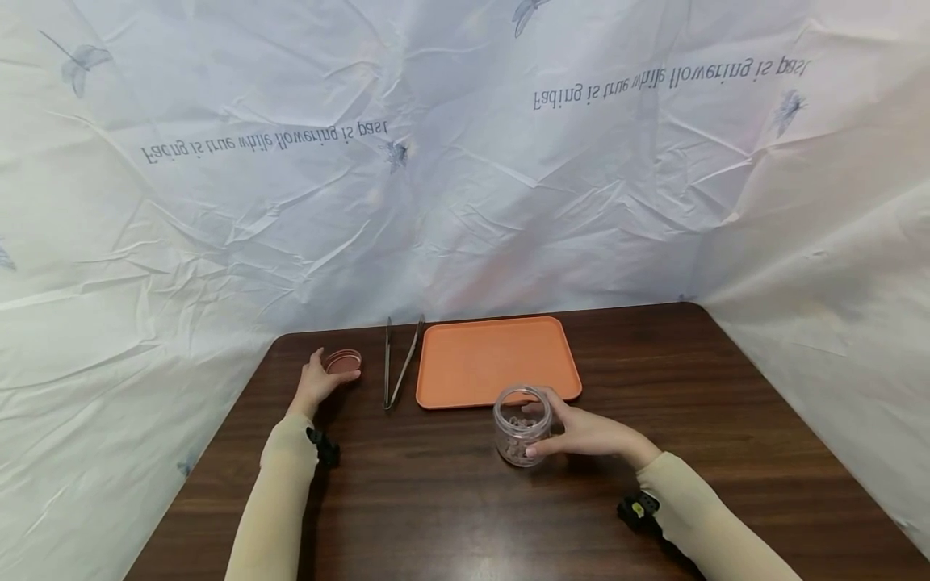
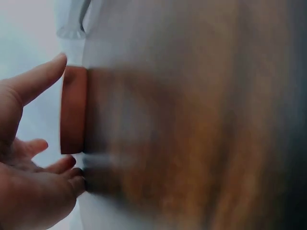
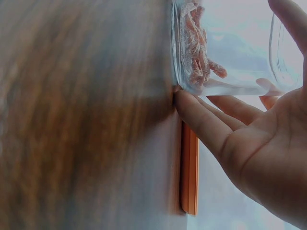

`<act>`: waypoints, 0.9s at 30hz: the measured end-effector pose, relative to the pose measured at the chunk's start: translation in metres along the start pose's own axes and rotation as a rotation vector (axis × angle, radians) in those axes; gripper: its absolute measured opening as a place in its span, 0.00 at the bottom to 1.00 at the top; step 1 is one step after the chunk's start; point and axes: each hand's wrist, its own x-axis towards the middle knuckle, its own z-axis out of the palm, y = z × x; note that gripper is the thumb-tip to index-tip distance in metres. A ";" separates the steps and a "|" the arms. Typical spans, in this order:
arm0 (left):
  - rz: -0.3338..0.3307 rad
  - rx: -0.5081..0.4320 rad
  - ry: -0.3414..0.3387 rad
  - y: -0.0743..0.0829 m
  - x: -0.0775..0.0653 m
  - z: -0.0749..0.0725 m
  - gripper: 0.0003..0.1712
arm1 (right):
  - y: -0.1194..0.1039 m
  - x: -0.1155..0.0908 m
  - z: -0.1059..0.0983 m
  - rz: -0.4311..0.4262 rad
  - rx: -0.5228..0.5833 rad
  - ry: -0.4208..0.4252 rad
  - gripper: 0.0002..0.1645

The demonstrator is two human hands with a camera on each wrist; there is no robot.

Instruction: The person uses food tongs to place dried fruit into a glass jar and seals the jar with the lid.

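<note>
At the left of the table a round reddish lid [image 1: 343, 363] lies flat. My left hand [image 1: 318, 383] spans it with thumb and fingers spread. In the left wrist view the thumb tip is at one edge of the lid [image 2: 74, 110] and the fingertips are just beyond the opposite edge. Near the middle a clear jar [image 1: 514, 446] stands upright without a lid. Small brownish dried pieces [image 3: 195, 45] fill its bottom. My right hand [image 1: 592, 433] holds the jar from the right, thumb on the near side, fingers round the far side.
Behind the jar lies an orange tray [image 1: 497, 363]. Metal tongs [image 1: 395, 379] lie spread between the tray and the lid. A white printed sheet [image 1: 465, 202] hangs behind the dark wooden table [image 1: 436, 500].
</note>
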 end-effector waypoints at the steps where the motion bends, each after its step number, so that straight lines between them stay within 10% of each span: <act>1: -0.004 0.004 -0.007 -0.002 0.001 0.000 0.64 | 0.000 0.000 0.000 0.004 0.002 0.002 0.52; 27: -0.010 0.073 -0.051 -0.007 0.005 0.001 0.60 | -0.001 -0.001 0.000 -0.015 -0.007 0.001 0.53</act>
